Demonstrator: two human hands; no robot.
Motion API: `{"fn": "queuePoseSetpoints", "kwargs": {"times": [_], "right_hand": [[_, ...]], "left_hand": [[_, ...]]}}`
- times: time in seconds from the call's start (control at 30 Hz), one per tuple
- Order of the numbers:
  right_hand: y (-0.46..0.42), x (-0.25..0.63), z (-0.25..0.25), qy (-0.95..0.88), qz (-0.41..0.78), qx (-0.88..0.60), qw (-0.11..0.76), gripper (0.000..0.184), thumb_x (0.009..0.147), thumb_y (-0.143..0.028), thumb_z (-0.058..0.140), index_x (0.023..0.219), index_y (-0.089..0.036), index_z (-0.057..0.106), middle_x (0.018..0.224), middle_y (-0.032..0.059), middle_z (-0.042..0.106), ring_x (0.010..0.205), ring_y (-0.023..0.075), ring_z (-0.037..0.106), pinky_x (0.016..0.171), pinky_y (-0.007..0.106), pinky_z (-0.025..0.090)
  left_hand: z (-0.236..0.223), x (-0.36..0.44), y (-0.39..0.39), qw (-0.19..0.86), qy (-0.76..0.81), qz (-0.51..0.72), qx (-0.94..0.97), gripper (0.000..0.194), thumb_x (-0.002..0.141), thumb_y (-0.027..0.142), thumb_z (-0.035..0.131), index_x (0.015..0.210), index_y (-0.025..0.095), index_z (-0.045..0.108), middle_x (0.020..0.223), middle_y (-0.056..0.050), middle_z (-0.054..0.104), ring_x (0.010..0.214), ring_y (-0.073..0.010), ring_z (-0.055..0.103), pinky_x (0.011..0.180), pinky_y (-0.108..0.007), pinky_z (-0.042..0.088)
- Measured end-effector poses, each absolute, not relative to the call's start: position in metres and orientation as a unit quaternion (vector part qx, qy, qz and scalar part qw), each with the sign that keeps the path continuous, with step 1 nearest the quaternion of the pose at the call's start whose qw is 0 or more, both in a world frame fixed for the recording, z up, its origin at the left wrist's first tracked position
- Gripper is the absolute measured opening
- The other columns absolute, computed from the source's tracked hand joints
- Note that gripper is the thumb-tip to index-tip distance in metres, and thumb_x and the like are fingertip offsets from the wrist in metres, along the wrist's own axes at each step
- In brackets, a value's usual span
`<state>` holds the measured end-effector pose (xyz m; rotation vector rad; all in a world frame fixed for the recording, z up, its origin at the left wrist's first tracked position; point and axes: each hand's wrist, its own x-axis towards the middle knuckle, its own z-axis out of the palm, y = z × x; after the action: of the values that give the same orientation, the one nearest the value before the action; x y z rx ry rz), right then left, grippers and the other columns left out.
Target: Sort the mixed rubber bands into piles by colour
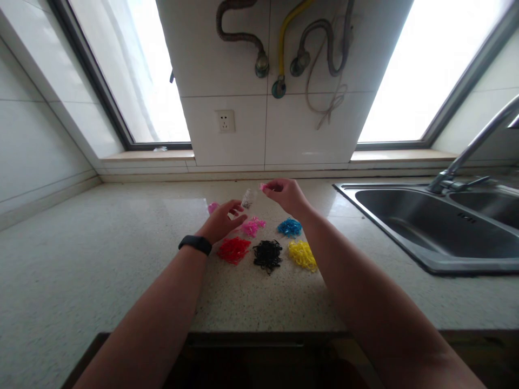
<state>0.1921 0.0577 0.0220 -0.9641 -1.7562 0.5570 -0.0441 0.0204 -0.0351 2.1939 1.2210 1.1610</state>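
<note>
My left hand (225, 218), with a dark band on the wrist, has its thumb and fingers apart. Its fingertips are beside a small clear plastic container (247, 198); whether they touch it I cannot tell. Pinched in the fingertips of my right hand (286, 193) is a small pink piece (264, 187), too small to make out fully. Below the hands lie loose piles of small bands: pink (253, 227), blue (289, 227), red (234, 250), black (267, 255) and yellow (302, 255). Another pink item (212, 207) shows partly behind my left hand.
A speckled pale countertop (154, 270) carries everything. On the right is a steel sink (417, 227) with a faucet (466, 151). The tiled wall behind holds a socket (225, 121) and several hoses and valves, between two bright windows.
</note>
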Motion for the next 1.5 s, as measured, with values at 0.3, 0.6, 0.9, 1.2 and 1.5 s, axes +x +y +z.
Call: {"fn": "queuePoseSetpoints", "kwargs": {"times": [0.3, 0.6, 0.9, 1.2, 1.5], "right_hand": [[0.046, 0.188, 0.027, -0.781, 0.131, -0.385, 0.474, 0.023, 0.081, -0.037, 0.067, 0.083, -0.015, 0.073, 0.067, 0.0010, 0.065, 0.059, 0.0105, 0.051, 0.060, 0.024, 0.039], [0.038, 0.191, 0.037, -0.858, -0.045, -0.329, 0.393, 0.011, 0.090, -0.022, 0.061, 0.092, -0.016, 0.071, 0.088, 0.0051, 0.065, 0.075, 0.0136, 0.058, 0.074, 0.026, 0.042], [0.039, 0.192, 0.035, -0.878, -0.069, -0.316, 0.354, 0.018, 0.096, -0.020, 0.055, 0.098, -0.016, 0.072, 0.098, 0.0085, 0.065, 0.088, 0.0174, 0.060, 0.082, 0.028, 0.045], [0.040, 0.188, 0.035, -0.883, -0.017, -0.289, 0.369, 0.025, 0.096, -0.019, 0.052, 0.106, -0.018, 0.075, 0.103, 0.0104, 0.067, 0.095, 0.0193, 0.062, 0.090, 0.032, 0.047], [0.035, 0.184, 0.038, -0.871, 0.014, -0.279, 0.403, 0.026, 0.096, -0.019, 0.051, 0.111, -0.016, 0.072, 0.104, 0.0106, 0.072, 0.099, 0.0194, 0.065, 0.092, 0.031, 0.047]], "left_hand": [[-0.036, -0.045, 0.020, 0.157, 0.428, 0.405, 0.793, 0.035, 0.084, 0.038, 0.068, 0.113, 0.020, 0.061, 0.103, -0.007, 0.069, 0.083, -0.0164, 0.064, 0.066, -0.028, 0.051], [-0.035, -0.047, 0.020, 0.126, 0.440, 0.401, 0.794, 0.036, 0.082, 0.036, 0.070, 0.113, 0.021, 0.062, 0.102, -0.006, 0.069, 0.082, -0.0163, 0.064, 0.065, -0.027, 0.051], [-0.035, -0.047, 0.020, 0.110, 0.449, 0.396, 0.793, 0.037, 0.081, 0.036, 0.070, 0.114, 0.021, 0.062, 0.101, -0.005, 0.069, 0.082, -0.0164, 0.064, 0.067, -0.027, 0.052], [-0.035, -0.046, 0.020, 0.118, 0.442, 0.402, 0.794, 0.037, 0.081, 0.037, 0.070, 0.114, 0.022, 0.062, 0.101, -0.005, 0.069, 0.083, -0.0171, 0.064, 0.068, -0.029, 0.052], [-0.034, -0.046, 0.020, 0.132, 0.445, 0.405, 0.788, 0.036, 0.082, 0.037, 0.070, 0.113, 0.021, 0.063, 0.101, -0.006, 0.069, 0.083, -0.0168, 0.063, 0.067, -0.028, 0.051]]}}
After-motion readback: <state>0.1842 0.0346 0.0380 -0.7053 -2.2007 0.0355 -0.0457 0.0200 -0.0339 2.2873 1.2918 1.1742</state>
